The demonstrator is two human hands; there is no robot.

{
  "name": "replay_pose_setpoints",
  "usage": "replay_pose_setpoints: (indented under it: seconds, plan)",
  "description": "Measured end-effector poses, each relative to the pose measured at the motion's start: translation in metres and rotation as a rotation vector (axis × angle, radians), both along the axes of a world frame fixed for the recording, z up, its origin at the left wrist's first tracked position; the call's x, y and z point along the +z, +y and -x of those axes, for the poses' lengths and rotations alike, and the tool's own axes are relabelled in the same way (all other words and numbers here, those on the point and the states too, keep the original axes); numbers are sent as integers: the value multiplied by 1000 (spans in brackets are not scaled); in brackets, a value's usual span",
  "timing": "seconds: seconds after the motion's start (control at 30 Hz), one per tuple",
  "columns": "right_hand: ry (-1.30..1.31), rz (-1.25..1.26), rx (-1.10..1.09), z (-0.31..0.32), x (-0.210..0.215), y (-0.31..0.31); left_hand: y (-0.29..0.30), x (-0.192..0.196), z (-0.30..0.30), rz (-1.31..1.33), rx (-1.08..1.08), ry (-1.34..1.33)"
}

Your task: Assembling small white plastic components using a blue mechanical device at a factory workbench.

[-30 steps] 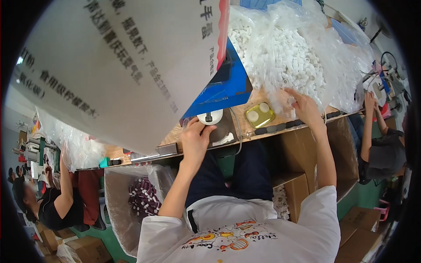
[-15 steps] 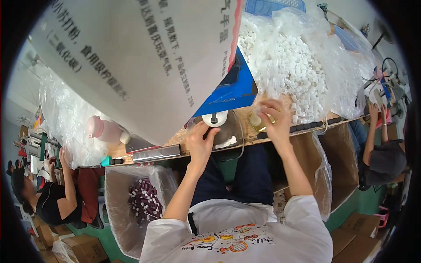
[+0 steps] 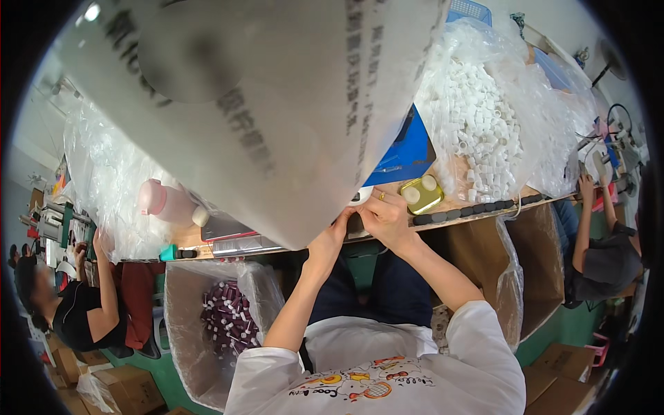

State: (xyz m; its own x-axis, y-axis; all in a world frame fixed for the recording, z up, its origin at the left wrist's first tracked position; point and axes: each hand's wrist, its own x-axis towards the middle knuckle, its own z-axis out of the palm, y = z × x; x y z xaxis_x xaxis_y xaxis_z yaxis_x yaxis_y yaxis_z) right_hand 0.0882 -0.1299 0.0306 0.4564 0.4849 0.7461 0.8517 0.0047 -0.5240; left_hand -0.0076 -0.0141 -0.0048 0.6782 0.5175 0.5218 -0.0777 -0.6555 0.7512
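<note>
My right hand [image 3: 386,216] is closed, its fingers pinched together at the white round part [image 3: 360,197] below the blue machine [image 3: 407,153]. Close against it, my left hand [image 3: 328,242] is closed too, thumb and fingers reaching toward the same spot. What their fingertips grip is too small and too covered to make out. A large printed white sheet [image 3: 297,138] hangs in front and hides much of the machine. Just right of my right hand sits a yellow-green tin [image 3: 422,196] with pale round pieces in it.
White caps [image 3: 481,117] are heaped on clear plastic at the right. At the left stand a pink bottle [image 3: 164,200] and a teal-tipped tool [image 3: 169,253]. Below the table edge, a lined box [image 3: 181,311] holds purple pieces, with cardboard boxes [image 3: 536,256] at right. Co-workers sit on both sides.
My right hand has moved left from over the tin to meet my left hand at the white round part. The hanging sheet now covers more of the middle of the view.
</note>
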Motion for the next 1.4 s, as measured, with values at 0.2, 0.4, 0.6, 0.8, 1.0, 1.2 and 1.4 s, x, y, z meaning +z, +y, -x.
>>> replay_pose_setpoints:
  seconds: [0.2,0.4,0.6,0.8,1.0,1.2,1.4]
  plan:
    - [185,-30,-247,-72,4,-14,-3,15,13,245,-53,72]
    - [83,443,-216,-117,-13,-9,-4,10,6,44,-40,85]
    - [252,84,-80,-100,-10,-19,-3,30,3,215,-19,72]
    - [310,444,161,-52,-1,-16,39,77,84,179,-27,400]
    - [344,559,174,-27,29,-8,83,67,164,-201,475,702]
    - [91,434,40,-9,4,8,100,14,21,-53,281,493]
    - [50,555,2,-1,-14,15,99,-4,-3,75,150,556]
